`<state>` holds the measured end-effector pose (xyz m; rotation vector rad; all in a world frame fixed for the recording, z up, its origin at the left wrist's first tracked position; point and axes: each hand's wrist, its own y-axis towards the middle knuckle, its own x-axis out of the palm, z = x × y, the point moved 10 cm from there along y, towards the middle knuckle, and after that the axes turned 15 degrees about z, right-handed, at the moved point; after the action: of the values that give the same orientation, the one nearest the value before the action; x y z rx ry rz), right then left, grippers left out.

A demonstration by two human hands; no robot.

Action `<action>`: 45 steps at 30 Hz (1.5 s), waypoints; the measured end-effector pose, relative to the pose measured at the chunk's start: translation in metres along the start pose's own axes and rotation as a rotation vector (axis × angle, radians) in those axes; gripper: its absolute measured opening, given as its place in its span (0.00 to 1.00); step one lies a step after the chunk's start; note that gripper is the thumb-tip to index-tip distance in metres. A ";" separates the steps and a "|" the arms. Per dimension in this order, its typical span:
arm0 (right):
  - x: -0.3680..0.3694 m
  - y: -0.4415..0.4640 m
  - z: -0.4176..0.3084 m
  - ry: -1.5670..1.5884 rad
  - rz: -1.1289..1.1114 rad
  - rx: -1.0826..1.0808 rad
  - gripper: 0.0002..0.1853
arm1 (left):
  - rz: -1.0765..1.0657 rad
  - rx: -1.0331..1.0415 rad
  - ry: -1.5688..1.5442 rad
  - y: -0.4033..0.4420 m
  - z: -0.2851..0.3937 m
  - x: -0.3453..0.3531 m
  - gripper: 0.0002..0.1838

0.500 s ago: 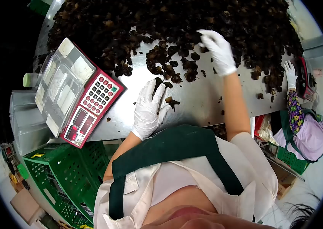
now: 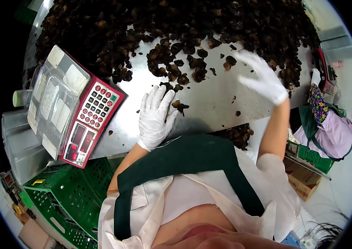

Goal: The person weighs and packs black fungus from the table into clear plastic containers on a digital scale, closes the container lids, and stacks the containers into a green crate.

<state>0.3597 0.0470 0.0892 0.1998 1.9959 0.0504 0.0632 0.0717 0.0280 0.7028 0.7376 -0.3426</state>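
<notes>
My left hand (image 2: pixel 154 120), in a white glove, lies flat on the metal table (image 2: pixel 209 108) with its fingers stretched out. Its fingertips are beside a dark piece of wood ear mushroom (image 2: pixel 166 86); whether they touch it I cannot tell. A brownish wood ear piece (image 2: pixel 180 106) lies just right of that hand. Gloved in white too, my right hand (image 2: pixel 263 79) hovers over the table with fingers spread, a little smeared by motion, and I see nothing held in it. Close to its fingertips are small wood ear pieces (image 2: pixel 229 62). Loose clumps (image 2: pixel 196 68) lie between both hands and the large heap (image 2: pixel 176 20).
A red digital scale (image 2: pixel 88 120) with a clear plastic tray (image 2: pixel 55 106) stands at left. Green crates (image 2: pixel 63 199) are below it. More wood ear (image 2: pixel 240 135) shows under the table edge. At right, a co-worker (image 2: pixel 329 133) stands by another red scale (image 2: pixel 324 72).
My right hand has moved away from the heap, rightward and toward me, and its fingers have spread. My left hand stays flat on the table. The whole view has shifted slightly.
</notes>
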 end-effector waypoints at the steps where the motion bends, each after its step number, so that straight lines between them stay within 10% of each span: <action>1: 0.011 0.031 -0.007 -0.005 0.076 -0.059 0.37 | -0.001 -0.003 0.006 0.000 -0.002 0.001 0.35; 8: 0.085 0.181 -0.065 -0.441 0.587 -0.378 0.32 | 0.179 -0.112 -0.114 -0.003 -0.012 -0.012 0.24; 12: 0.117 0.161 -0.069 -0.165 0.055 -0.138 0.30 | 0.191 -0.201 -0.129 -0.003 -0.018 -0.012 0.23; 18: 0.083 0.117 -0.094 0.358 0.275 -0.244 0.11 | 0.184 -0.099 -0.064 0.008 -0.009 -0.014 0.20; 26: 0.218 0.167 -0.275 0.050 0.080 -0.756 0.35 | 0.150 -0.113 -0.109 0.005 -0.016 -0.006 0.23; 33: 0.166 0.196 -0.197 -0.181 -0.251 -0.514 0.21 | 0.188 -0.117 -0.156 0.006 -0.017 -0.014 0.25; 38: 0.120 0.212 -0.144 -0.289 -0.530 -0.184 0.31 | 0.139 -0.087 -0.162 0.008 -0.016 -0.012 0.28; 45: 0.183 0.290 -0.270 -0.354 0.150 -0.743 0.37 | 0.079 -0.102 -0.143 -0.002 -0.022 0.003 0.27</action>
<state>0.0751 0.3772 0.0746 -0.1188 1.4914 0.7831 0.0534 0.0851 0.0137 0.6028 0.5860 -0.2780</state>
